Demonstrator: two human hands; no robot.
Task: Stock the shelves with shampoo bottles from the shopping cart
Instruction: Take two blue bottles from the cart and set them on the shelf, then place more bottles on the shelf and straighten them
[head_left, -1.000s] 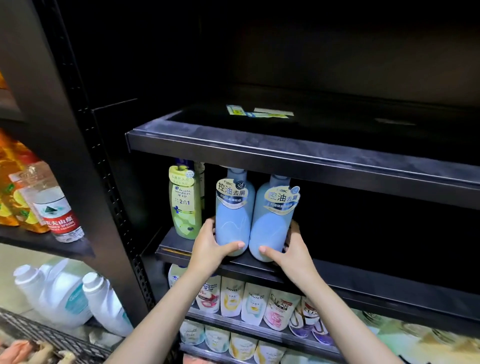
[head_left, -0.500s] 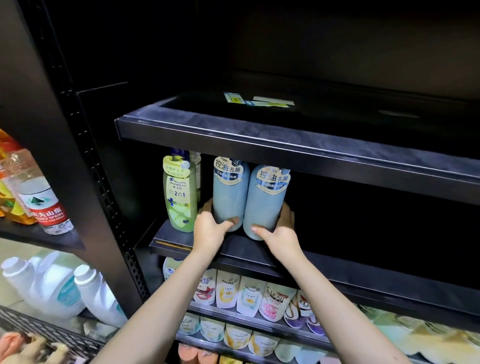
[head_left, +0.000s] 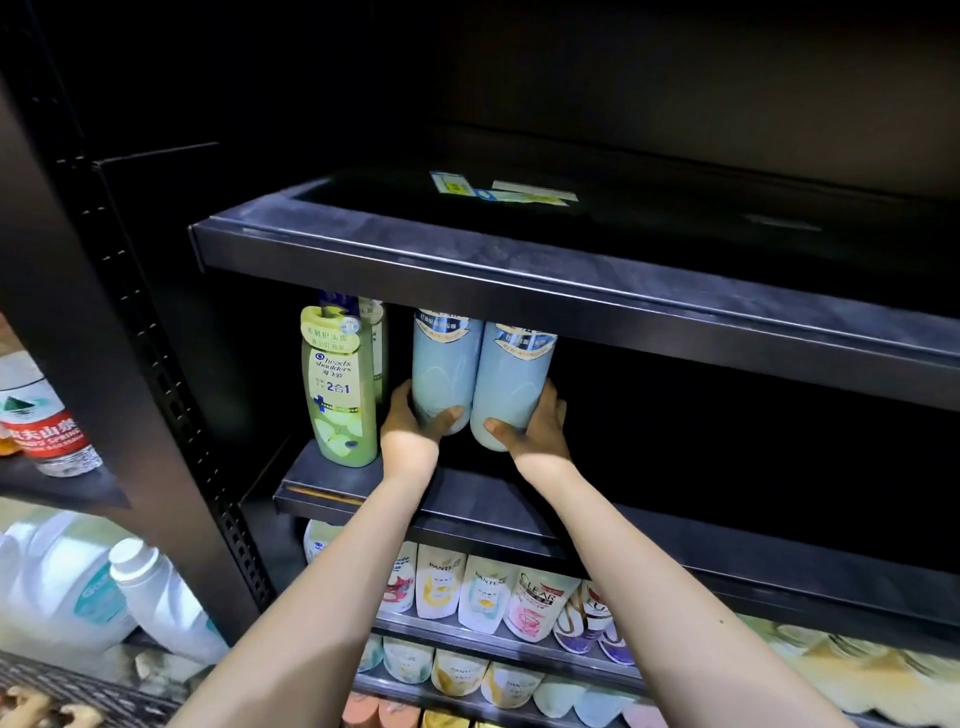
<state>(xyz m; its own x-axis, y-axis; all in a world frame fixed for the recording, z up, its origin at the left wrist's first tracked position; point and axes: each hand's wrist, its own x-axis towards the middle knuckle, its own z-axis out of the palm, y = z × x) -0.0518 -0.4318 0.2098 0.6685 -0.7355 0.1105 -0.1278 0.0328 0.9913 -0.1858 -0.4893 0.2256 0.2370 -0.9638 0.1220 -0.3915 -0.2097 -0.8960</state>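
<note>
Nearest the person, two bare forearms reach up and forward from the bottom edge toward the black shelving unit. Below them, the lower shelves carry rows of small shampoo packs (head_left: 485, 597) in white, yellow and pink. To the lower left, white jugs (head_left: 161, 597) stand in the adjoining bay, with a water bottle (head_left: 39, 415) on the shelf above them.

On the middle shelf (head_left: 467, 506), the left hand (head_left: 415, 421) wraps round the base of the left blue bottle (head_left: 447, 374), thumb across its front. The right hand (head_left: 535, 431) grips the base of the right blue bottle (head_left: 511, 384) in the same manner. Both bottles stand upright, touching each other, set back from the shelf's front lip; their caps are hidden behind the shelf above. Whether their bases rest fully on the shelf cannot be told.

Just left of them stands a green shampoo bottle (head_left: 340, 384), nearer the shelf's front edge.

The upper shelf (head_left: 519, 280) carries only flat labels (head_left: 498, 189) toward its back.
</note>
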